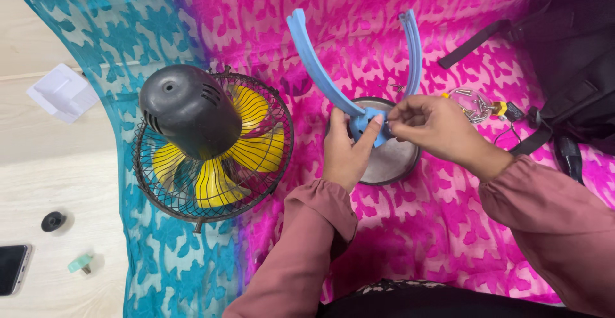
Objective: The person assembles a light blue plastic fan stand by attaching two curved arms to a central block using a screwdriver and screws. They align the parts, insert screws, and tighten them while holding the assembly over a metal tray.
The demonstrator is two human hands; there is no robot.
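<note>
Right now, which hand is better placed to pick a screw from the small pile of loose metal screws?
Right, probably. The right hand is beside the small pile of loose metal screws, while the left hand steadies the blue plastic forked bracket on the round metal base.

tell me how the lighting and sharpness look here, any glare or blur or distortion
Head view: even, soft light with only faint shadows under the fan and the hands; a dull sheen on the fan's dark motor housing and the round metal base; left hand and right hand at the blue bracket look sharp; slight wide-angle stretch at the edges, near the phone.
</note>
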